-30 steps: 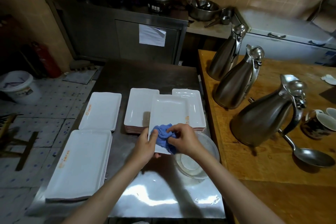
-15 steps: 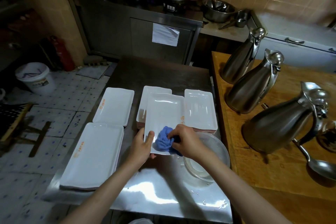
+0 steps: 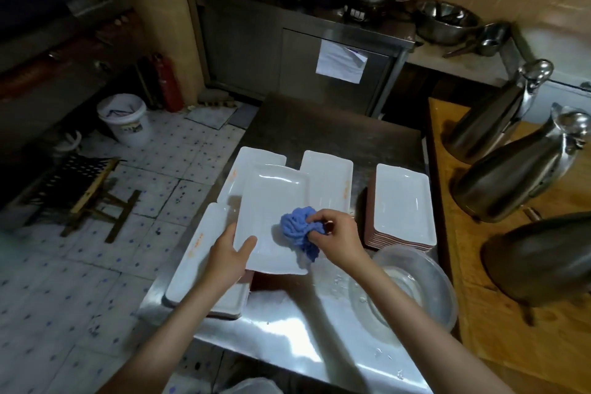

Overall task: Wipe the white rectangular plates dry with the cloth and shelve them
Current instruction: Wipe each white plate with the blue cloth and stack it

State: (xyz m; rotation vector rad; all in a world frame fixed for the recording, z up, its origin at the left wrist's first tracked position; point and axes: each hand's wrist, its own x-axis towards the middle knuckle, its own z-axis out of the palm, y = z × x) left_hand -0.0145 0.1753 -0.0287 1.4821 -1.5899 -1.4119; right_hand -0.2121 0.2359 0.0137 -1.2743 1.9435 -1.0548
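Resting under right hand: cloth, plate.

The white rectangular glazed plate is smooth and glossy. The crumpled blue cloth looks soft, matt. The stainless-steel worktop shines wetly; the brushed-steel jugs gleam beside bare matt wood.

Surface open at far end and near edge. Plate stacks crowd the middle, basin blocks near right. Jugs wall off right side on wood counter.
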